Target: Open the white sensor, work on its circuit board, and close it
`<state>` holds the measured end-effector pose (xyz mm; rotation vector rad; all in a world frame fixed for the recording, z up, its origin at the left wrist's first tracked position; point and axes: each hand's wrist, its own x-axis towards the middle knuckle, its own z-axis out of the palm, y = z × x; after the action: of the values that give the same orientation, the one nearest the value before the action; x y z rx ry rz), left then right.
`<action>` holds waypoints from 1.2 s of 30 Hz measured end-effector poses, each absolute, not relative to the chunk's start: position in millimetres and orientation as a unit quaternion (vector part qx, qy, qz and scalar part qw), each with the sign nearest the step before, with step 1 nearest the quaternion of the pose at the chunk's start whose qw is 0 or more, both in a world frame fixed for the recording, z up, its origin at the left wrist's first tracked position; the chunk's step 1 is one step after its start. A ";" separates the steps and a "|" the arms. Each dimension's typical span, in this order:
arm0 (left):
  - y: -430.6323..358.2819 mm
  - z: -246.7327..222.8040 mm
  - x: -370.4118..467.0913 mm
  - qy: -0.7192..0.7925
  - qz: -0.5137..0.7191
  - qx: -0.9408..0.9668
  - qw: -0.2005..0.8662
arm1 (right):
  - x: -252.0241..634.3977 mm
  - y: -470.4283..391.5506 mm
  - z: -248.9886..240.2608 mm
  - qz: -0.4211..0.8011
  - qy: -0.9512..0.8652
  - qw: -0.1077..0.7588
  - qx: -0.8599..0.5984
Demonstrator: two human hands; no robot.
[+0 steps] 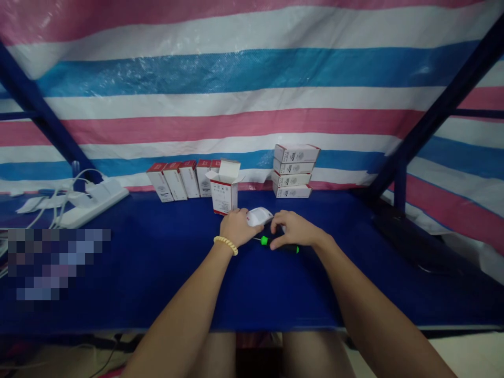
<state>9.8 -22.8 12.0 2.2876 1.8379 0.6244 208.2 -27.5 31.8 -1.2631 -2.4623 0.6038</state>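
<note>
My left hand (237, 227), with a yellow twisted band at the wrist, is closed on the left side of a small white item (259, 216). Just right of that item, my right hand (293, 229) has its fingers curled; whether anything small is between them is hard to make out. Beneath the right hand lies a black and green screwdriver (285, 247), its shaft pointing left toward my left thumb. An open white and red box (224, 195) stands upright right behind my left hand, its flaps raised.
Several red-topped white boxes (177, 181) stand in a row at the back left. Several more boxes (293, 181) are stacked at the back right. A white power strip (94, 205) with cables lies far left, and a dark flat object (413, 241) far right.
</note>
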 end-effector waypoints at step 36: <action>-23.0 3.4 25.8 0.478 0.443 0.550 0.523 | 195.0 -26.4 20.3 0.459 -0.651 0.455 -0.399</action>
<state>25.8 -23.0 3.4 1.3168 1.1440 1.0605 195.0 -26.4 20.3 -0.9837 -1.6046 1.1318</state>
